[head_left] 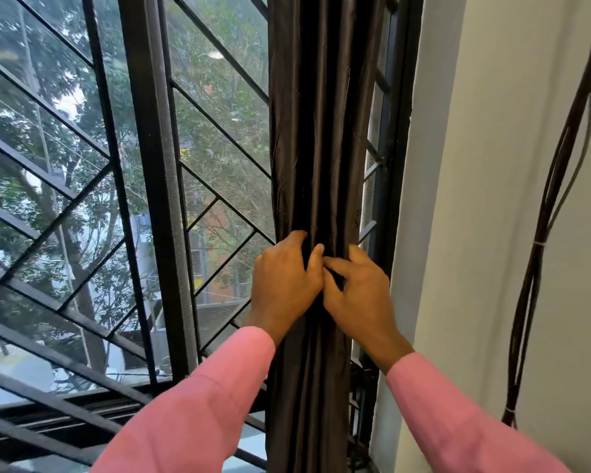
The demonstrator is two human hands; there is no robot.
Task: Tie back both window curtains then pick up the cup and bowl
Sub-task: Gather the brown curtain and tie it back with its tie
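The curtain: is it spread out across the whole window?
No. The dark curtain is gathered into a narrow bundle at the window's right side, with the left hand and right hand on it.

Nothing readable anywhere here. No text, labels, brand marks, numbers or signs on the dark curtain (pixel 316 138), the window grille (pixel 144 172), the pink sleeves (pixel 191 414), the wall (pixel 485 199) or the cable bundle (pixel 556 172). Buildings outside too blurry to make out any lettering.
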